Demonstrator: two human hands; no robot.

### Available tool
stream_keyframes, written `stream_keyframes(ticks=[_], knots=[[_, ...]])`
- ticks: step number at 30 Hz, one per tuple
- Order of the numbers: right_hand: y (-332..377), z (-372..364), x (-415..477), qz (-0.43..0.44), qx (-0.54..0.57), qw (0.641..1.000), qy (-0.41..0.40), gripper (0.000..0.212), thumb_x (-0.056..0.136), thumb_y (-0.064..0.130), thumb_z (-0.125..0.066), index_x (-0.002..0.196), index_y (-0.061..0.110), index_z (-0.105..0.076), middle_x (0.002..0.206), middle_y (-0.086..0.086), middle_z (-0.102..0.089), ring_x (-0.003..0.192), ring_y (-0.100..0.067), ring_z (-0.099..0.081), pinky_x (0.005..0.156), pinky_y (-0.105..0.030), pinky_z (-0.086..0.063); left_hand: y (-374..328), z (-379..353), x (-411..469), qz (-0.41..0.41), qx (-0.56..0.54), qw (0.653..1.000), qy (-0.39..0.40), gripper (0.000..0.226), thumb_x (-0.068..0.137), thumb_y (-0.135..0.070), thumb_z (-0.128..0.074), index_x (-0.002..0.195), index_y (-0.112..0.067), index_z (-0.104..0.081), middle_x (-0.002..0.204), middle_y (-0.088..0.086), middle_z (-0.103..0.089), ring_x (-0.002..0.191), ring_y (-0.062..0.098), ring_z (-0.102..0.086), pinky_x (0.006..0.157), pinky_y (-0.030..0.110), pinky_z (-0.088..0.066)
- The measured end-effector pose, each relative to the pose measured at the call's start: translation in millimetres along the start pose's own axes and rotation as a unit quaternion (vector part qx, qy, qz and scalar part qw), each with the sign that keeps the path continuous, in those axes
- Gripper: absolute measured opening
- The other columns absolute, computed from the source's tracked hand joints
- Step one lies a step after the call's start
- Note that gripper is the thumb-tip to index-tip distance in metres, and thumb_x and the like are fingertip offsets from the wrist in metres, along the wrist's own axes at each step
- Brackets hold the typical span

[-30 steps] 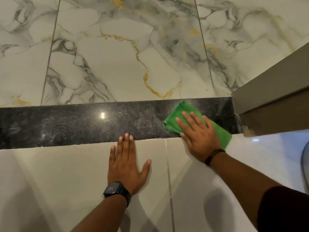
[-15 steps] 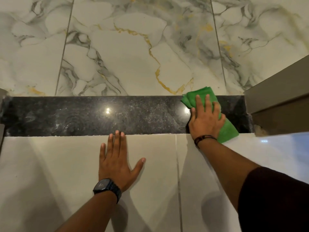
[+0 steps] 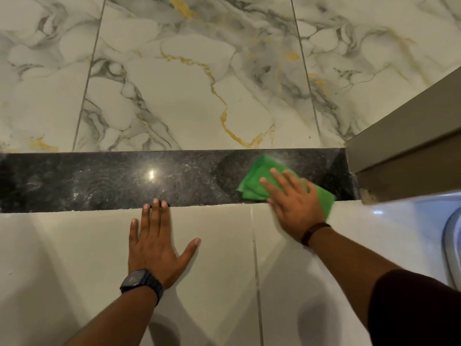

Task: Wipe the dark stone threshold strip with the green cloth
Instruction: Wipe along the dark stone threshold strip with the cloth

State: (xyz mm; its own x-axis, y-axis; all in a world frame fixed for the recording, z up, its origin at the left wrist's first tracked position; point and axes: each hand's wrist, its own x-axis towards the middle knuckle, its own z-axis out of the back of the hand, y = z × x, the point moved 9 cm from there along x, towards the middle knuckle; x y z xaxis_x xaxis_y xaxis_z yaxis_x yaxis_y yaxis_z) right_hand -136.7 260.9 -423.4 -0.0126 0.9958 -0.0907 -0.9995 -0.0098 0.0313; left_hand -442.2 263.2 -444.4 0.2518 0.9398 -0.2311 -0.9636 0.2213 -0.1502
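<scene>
Right hand (image 3: 291,201) has slid the green cloth (image 3: 257,181) nearer, flat on it; left hand (image 3: 156,242) splayed

Warm, rather dim indoor light falls from above: a small bright glare spot sits on the polished dark stone threshold strip (image 3: 174,181) left of centre. Soft shadows of both arms pool along the bottom edge. Wide-angle bending curves the tile lines; the right side looks motion-blurred.
</scene>
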Motion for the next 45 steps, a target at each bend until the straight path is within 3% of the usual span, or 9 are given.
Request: stream_keyframes(ticks=[5,11,14,19,24,29,35,41,45], knots=[[-28,1,15,-0.212,0.039,0.976,-0.033,0.048,0.095,0.040,-0.035,0.143,0.035,-0.033,0.154,-0.006,-0.030,0.141,-0.030,-0.024,0.108,-0.060,-0.021,1,0,2,-0.005,-0.006,1.000,0.002,0.102,0.082,-0.079,-0.023,0.153,-0.010,0.000,0.161,0.009,0.001,0.148,0.024,0.006,0.118,0.048,0.000],[15,2,42,-0.272,0.078,0.957,-0.060,0.046,0.096,0.035,-0.041,0.141,0.034,-0.036,0.154,-0.001,-0.032,0.140,-0.028,-0.025,0.105,-0.060,-0.020,25,2,2,0.015,-0.010,1.000,0.012,0.108,0.078,-0.085,-0.021,0.153,-0.012,0.006,0.161,0.008,0.007,0.147,0.023,0.011,0.119,0.047,0.002],[66,3,69,-0.227,0.088,0.969,-0.043,0.046,0.096,0.036,-0.038,0.141,0.038,-0.034,0.155,0.005,-0.029,0.140,-0.025,-0.025,0.103,-0.059,-0.021,56,5,-4,0.053,-0.007,0.998,0.017,0.112,0.075,-0.089,-0.018,0.152,-0.013,0.011,0.160,0.007,0.012,0.147,0.023,0.013,0.119,0.048,0.001],[173,0,86,-0.026,0.095,0.995,0.008,0.047,0.095,0.036,-0.039,0.142,0.040,-0.032,0.155,0.008,-0.029,0.139,-0.024,-0.027,0.101,-0.055,-0.022,97,13,-13,0.105,0.001,0.994,0.018,0.119,0.069,-0.094,-0.017,0.152,-0.013,0.010,0.160,0.008,0.013,0.147,0.023,0.013,0.119,0.049,0.002],[159,1,49,0.155,0.030,0.987,-0.006,0.048,0.092,0.036,-0.046,0.139,0.036,-0.041,0.149,0.004,-0.041,0.131,-0.027,-0.043,0.099,-0.051,-0.033,117,16,-14,0.132,0.001,0.991,0.005,0.118,0.070,-0.094,-0.014,0.152,-0.013,0.012,0.160,0.008,0.013,0.147,0.023,0.013,0.119,0.049,0.001],[100,2,69,0.011,0.031,0.999,-0.010,0.048,0.091,0.041,-0.039,0.138,0.037,-0.039,0.151,-0.001,-0.037,0.136,-0.026,-0.033,0.101,-0.054,-0.030,154,21,-16,0.192,0.009,0.981,-0.016,0.112,0.073,-0.089,-0.007,0.152,-0.012,0.008,0.162,0.011,0.005,0.148,0.026,0.005,0.119,0.049,-0.003],[143,7,96,-0.120,0.095,0.986,-0.061,0.045,0.092,0.037,-0.040,0.136,0.035,-0.041,0.150,0.001,-0.037,0.134,-0.028,-0.031,0.099,-0.060,-0.027,202,27,-14,0.278,-0.004,0.960,-0.043,0.121,0.065,-0.095,-0.006,0.153,-0.012,0.003,0.162,0.010,-0.001,0.147,0.024,0.003,0.119,0.047,-0.003],[268,3,130,0.014,0.105,0.994,-0.014,0.050,0.093,0.032,-0.044,0.141,0.038,-0.035,0.153,0.007,-0.032,0.137,-0.027,-0.030,0.098,-0.055,-0.025,206,28,-12,0.268,-0.018,0.962,-0.040,0.127,0.061,-0.099,-0.014,0.153,-0.013,0.003,0.162,0.008,-0.003,0.147,0.023,0.002,0.118,0.046,-0.002],[279,2,96,0.148,0.059,0.987,-0.014,0.059,0.086,0.027,-0.055,0.142,0.034,-0.036,0.151,0.004,-0.038,0.131,-0.028,-0.040,0.097,-0.053,-0.033,210,34,-12,0.258,-0.030,0.965,-0.044,0.129,0.058,-0.100,-0.017,0.153,-0.014,0.003,0.162,0.007,-0.001,0.147,0.023,0.003,0.119,0.045,-0.002]])
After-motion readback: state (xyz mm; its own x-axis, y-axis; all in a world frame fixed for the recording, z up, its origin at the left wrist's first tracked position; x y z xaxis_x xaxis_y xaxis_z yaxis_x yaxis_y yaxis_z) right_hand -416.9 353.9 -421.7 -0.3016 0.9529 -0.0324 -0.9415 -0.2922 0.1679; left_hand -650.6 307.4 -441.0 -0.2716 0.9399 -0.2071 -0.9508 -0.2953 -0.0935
